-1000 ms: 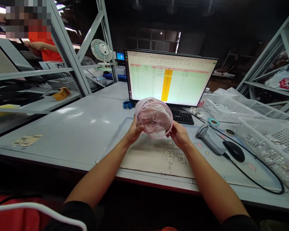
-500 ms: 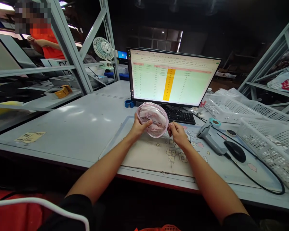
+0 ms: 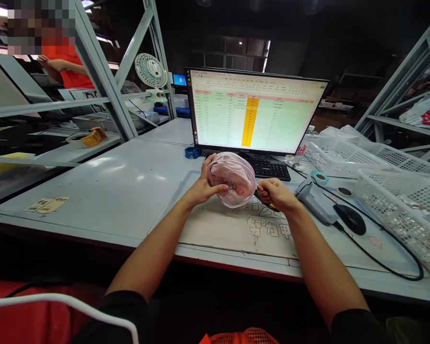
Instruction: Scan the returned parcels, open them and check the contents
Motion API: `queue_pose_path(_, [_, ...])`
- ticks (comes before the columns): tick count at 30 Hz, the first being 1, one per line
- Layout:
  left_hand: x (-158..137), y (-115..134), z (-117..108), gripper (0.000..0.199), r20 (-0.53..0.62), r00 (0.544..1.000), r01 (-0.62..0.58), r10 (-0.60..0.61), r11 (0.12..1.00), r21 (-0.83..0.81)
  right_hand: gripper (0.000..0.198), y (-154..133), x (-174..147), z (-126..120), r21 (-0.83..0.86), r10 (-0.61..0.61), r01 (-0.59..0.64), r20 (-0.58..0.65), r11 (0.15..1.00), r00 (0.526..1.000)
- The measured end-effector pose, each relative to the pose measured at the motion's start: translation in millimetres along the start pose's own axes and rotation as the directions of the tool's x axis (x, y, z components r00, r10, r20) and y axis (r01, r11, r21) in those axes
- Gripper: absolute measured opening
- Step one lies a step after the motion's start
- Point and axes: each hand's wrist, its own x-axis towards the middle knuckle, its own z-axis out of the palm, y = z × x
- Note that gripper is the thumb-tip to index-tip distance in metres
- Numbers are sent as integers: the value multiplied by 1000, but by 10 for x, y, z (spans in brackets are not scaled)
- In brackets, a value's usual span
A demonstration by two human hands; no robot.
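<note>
I have the round pouch (image 3: 232, 179) raised over the printed mat (image 3: 215, 234), in front of the keyboard (image 3: 270, 170). My left hand (image 3: 205, 188) is clamped on it, thumb across the front, the other fingers mostly hidden behind; my right hand (image 3: 272, 192) has its fingertips pinched together at the right edge, though the exact bit they grip is hidden. As I judge it, the filling is done: soft, creased pink stuff sits inside. Whether the edge is fastened all round I can't tell, so closing it may be what's left. The skin is clear, glossy plastic with dark lettering, bordered by a smooth pink rim (image 3: 253, 185), flattish and rounded like a drum
</note>
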Motion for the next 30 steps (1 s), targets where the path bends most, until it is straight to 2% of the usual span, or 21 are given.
queue_pose_path(5, [-71,140,22,116,156,987,-57,40,992,108,41,-155,-147,-1,-117,-8,11,23,993,1000])
queue_pose_path(9, [-126,233,127,99,344,939,-92,11,971,219,44,-235,-256,9,-207,-75,69,-25,976,997])
queue_pose_path(11, [-142,250,170,93,373,927,-87,-25,956,279,45,-234,-267,35,-214,-108,95,-50,972,993])
queue_pose_path(14, [-136,209,180,98,283,958,-45,-45,952,301,46,-222,-244,80,-136,-143,133,-65,982,988])
queue_pose_path(18, [-87,61,145,124,30,999,25,-30,987,158,48,-277,-244,63,-24,-268,268,-175,963,947])
queue_pose_path(21, [-66,-18,173,112,-47,996,72,-74,997,-35,49,-308,-252,10,35,-312,328,-225,944,923])
queue_pose_path(25, [-73,4,236,97,-88,989,90,-118,958,-271,44,-218,-179,-32,112,-241,258,-142,960,960])
queue_pose_path(27, [-71,62,219,95,-143,983,75,-117,960,-271,46,-152,-130,-55,93,-201,214,-133,972,971])
queue_pose_path(30, [-56,164,146,89,-159,982,79,-102,986,-147,52,-97,-97,-122,-50,-165,158,-179,986,970])
